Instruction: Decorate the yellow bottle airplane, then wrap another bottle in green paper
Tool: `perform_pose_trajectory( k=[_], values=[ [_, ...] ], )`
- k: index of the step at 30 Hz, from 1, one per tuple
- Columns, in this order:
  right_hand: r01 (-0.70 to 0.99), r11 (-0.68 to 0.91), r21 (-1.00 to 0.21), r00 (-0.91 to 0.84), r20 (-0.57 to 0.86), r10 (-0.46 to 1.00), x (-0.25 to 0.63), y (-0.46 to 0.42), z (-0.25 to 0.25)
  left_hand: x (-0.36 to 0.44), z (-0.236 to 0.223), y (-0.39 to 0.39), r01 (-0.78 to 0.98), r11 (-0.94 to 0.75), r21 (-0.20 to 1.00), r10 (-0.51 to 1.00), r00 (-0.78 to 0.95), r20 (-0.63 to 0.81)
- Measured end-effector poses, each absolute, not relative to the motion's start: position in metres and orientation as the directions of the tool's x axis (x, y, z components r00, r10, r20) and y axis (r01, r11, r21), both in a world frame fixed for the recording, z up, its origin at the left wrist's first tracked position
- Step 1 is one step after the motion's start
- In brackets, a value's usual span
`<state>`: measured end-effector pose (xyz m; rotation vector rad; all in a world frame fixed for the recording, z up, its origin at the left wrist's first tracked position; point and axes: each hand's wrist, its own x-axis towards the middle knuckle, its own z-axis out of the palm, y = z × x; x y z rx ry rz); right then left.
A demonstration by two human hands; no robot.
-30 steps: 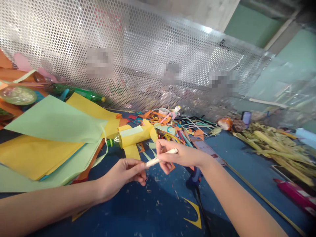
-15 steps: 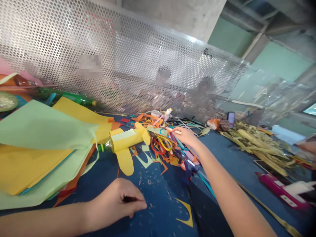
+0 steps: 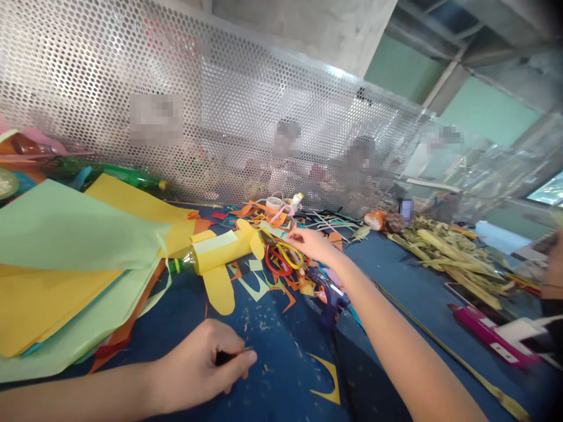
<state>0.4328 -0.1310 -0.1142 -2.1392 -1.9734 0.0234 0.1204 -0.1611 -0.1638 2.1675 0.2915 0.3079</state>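
My left hand (image 3: 203, 364) rests curled on the blue table (image 3: 281, 351) near the front, with a small dark thing pinched between thumb and fingers. My right hand (image 3: 308, 242) reaches forward to the pile of coloured paper strips (image 3: 290, 234), fingers closed, beside the red and yellow scissor handles (image 3: 284, 258). Whether it holds anything is hidden. A green bottle wrapped in yellow paper with paper wings (image 3: 220, 252) lies just left of that hand.
Large green and yellow paper sheets (image 3: 74, 246) are stacked at the left. A blue glue gun (image 3: 329, 299) lies under my right forearm. Dried husks (image 3: 453, 252) and a pink tool (image 3: 488, 334) lie right. A perforated metal screen (image 3: 220, 117) backs the table; another person's hand (image 3: 552, 264) shows far right.
My hands parted: the right hand carried the white stick out to the strip pile and the stick is no longer seen. My left hand dropped to the table. My view swung right.
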Motion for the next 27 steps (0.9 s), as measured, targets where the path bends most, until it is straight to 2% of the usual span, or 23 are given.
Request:
perform_pose_trajectory(
  k=[8,16,23,27],
  values=[
    [0.991,-0.131,-0.024,0.132,0.076,0.988,0.402,-0.133,-0.104,0.12,-0.169,-0.159,0.074,-0.573,0.817,0.296,0.947,0.122],
    [0.978,-0.159,0.136,0.174,-0.111,0.978,0.375,-0.178,-0.109,0.121,-0.165,-0.16,0.039,-0.566,0.823,0.284,0.947,0.15],
    [0.918,-0.32,0.234,0.326,0.013,0.945,0.354,-0.187,-0.13,0.122,-0.166,-0.159,0.05,-0.553,0.831,0.292,0.946,0.138],
    [0.892,-0.383,0.238,0.37,0.101,0.924,0.354,-0.184,-0.14,0.12,-0.164,-0.16,0.038,-0.562,0.827,0.293,0.943,0.156]
  ],
)
